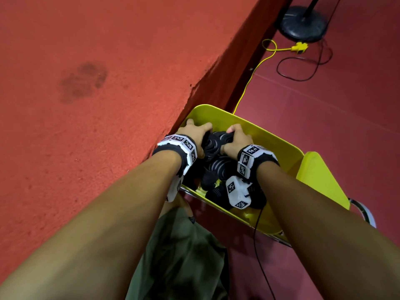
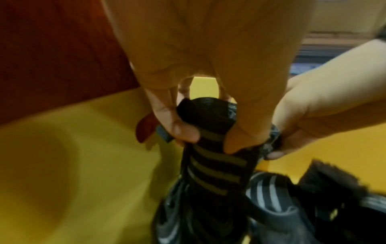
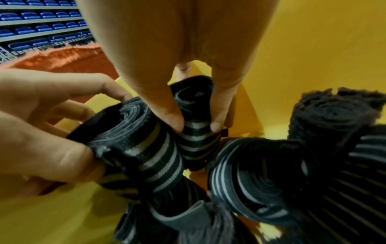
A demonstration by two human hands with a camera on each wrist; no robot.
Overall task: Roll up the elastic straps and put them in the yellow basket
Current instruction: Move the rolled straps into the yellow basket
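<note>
Both my hands are down inside the yellow basket (image 1: 275, 137), side by side. My left hand (image 1: 195, 135) pinches a rolled black strap with grey stripes (image 2: 211, 166) between thumb and fingers. My right hand (image 1: 237, 137) pinches a second striped roll (image 3: 194, 143) right beside it, and the two rolls press together (image 1: 214, 144). In the right wrist view my left hand (image 3: 52, 140) wraps round its roll (image 3: 135, 148) while my right hand (image 3: 195, 127) pinches the other. Several more rolled straps (image 1: 216, 167) lie below in the basket (image 3: 313, 49).
The basket stands against the edge of a raised red carpeted platform (image 1: 86, 83). On the dark red floor (image 1: 335, 131) lie a yellow cable (image 1: 253, 76), a black cord (image 1: 303, 70) and a round black stand base (image 1: 303, 23). Green clothing (image 1: 184, 256) is below my arms.
</note>
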